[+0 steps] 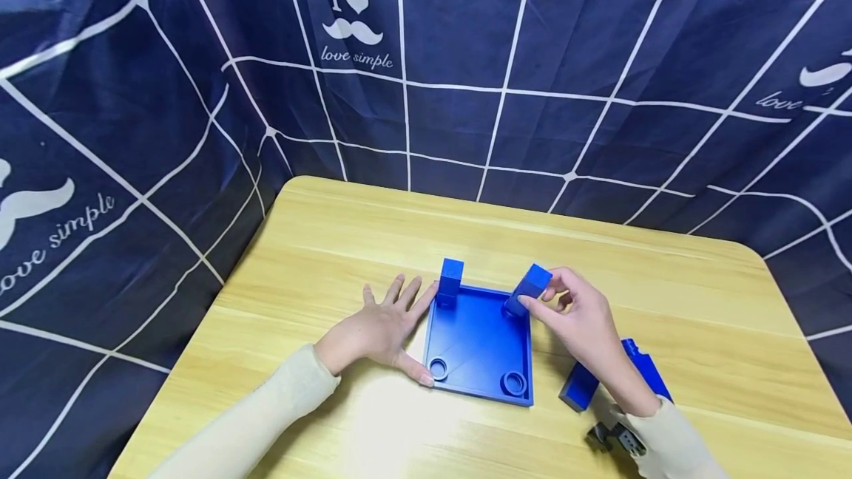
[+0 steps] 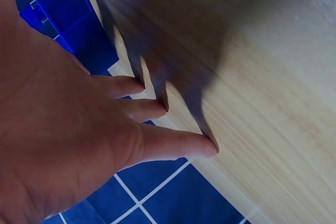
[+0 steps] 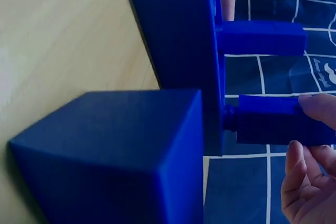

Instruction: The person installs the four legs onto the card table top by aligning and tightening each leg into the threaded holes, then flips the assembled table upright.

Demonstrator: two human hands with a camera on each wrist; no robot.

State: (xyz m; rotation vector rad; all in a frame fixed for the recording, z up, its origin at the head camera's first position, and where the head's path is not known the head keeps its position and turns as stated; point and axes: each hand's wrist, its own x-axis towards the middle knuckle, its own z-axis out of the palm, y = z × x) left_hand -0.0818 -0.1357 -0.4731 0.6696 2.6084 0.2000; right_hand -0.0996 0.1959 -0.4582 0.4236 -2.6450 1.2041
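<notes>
A square blue board with a raised rim (image 1: 475, 346) lies on the table, looking like a small tabletop turned upside down. At its far left corner a blue square leg (image 1: 450, 279) stands upright. My right hand (image 1: 582, 316) pinches a second blue leg (image 1: 529, 288) between thumb and fingers at the far right corner; this one tilts slightly. In the right wrist view a narrow neck shows between the held leg (image 3: 270, 120) and the board. My left hand (image 1: 379, 331) is spread flat, its thumb and index finger touching the board's left edge. Two round sockets (image 1: 514, 383) occupy the near corners.
Two more blue legs (image 1: 580, 386) lie on the table right of the board, partly behind the right forearm. A small black device (image 1: 626, 438) sits at the right wrist. Dark blue patterned cloth (image 1: 452, 117) hangs behind the wooden table (image 1: 359, 235).
</notes>
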